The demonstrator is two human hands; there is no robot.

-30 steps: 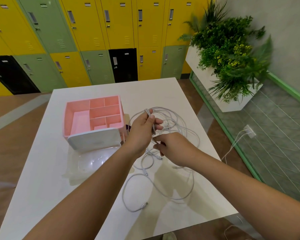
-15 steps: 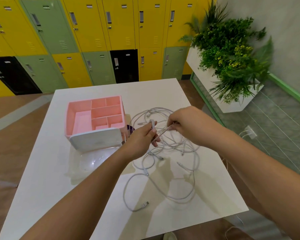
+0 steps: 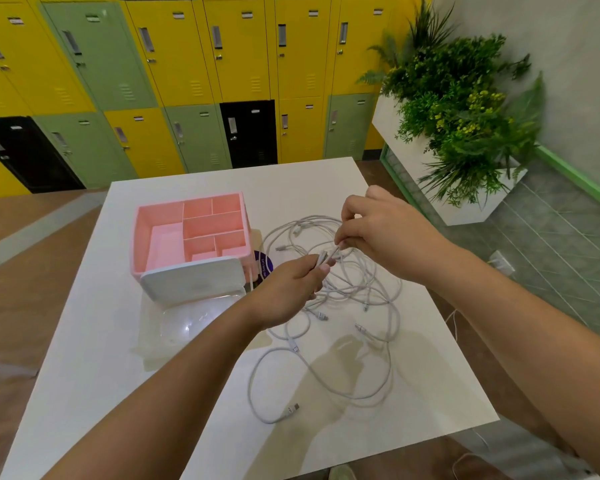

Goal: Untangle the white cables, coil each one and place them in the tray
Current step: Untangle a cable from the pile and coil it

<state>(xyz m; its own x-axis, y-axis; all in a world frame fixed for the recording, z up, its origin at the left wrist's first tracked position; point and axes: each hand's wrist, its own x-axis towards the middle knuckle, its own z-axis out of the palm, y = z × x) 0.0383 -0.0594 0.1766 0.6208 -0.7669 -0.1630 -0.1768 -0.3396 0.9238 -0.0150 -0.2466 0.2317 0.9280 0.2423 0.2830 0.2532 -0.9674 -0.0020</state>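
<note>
Though beside cables [image 3: 347,289], tray [image 3: 136,237] behind lid [image 3: 191,282]

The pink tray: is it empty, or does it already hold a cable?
Empty, as far as visible: the pink tray has bare compartments, and the white cables lie tangled on the table beside it.

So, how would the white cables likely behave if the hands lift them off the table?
Probably floppy: the cables lie in loose curves on the table. Likely to drag neighbours along, since strands cross many times below the left hand and right hand. Seemingly light: fingertip pinches hold the ends up.
</note>
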